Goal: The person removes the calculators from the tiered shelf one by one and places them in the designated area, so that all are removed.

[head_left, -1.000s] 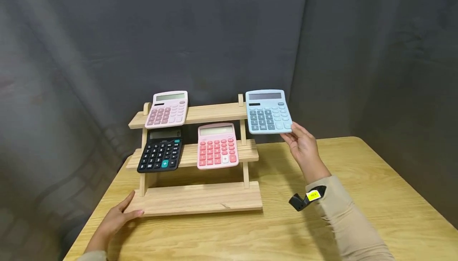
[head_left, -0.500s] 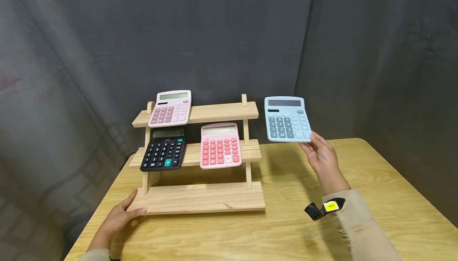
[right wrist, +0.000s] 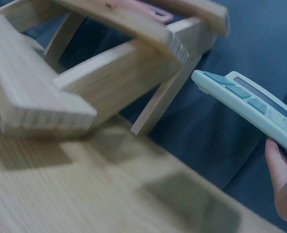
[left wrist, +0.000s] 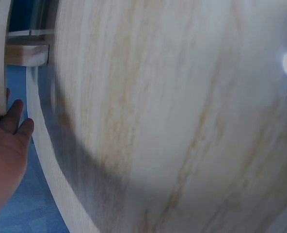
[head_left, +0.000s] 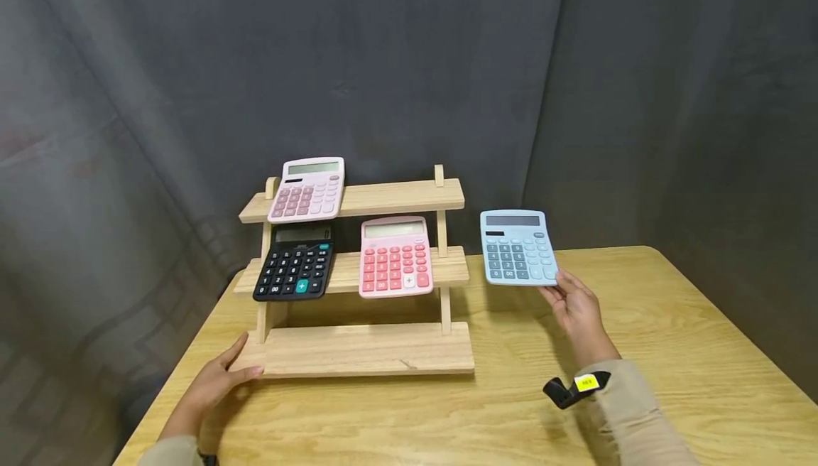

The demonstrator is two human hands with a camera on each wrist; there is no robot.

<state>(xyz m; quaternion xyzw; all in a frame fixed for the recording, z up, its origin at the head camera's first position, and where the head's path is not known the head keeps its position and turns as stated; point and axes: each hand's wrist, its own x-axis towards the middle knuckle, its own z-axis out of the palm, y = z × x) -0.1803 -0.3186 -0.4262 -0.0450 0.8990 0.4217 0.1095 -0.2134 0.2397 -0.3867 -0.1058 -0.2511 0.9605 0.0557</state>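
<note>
A light blue calculator [head_left: 519,247] is held up over the table, right of a three-tier wooden display stand [head_left: 371,349]. My right hand [head_left: 580,315] pinches it by its lower right corner, keys facing up. In the right wrist view the calculator [right wrist: 245,104] is seen edge-on, apart from the stand, with its shadow on the table below. My left hand [head_left: 211,385] holds the left end of the bottom shelf between thumb and fingers. A pale pink calculator [head_left: 319,203] leans on the top tier; a black calculator [head_left: 294,271] and a pink calculator [head_left: 396,260] lean on the middle one.
The stand is on a light wood-grain table [head_left: 511,409], whose far right corner is rounded. Dark grey curtains [head_left: 409,61] hang behind it. A black strap with a yellow label [head_left: 586,382] sits at my right wrist.
My right hand has carried the blue calculator rightward from beside the top shelf, then lowered it to about middle-tier height. The left hand stays at the bottom shelf's end.
</note>
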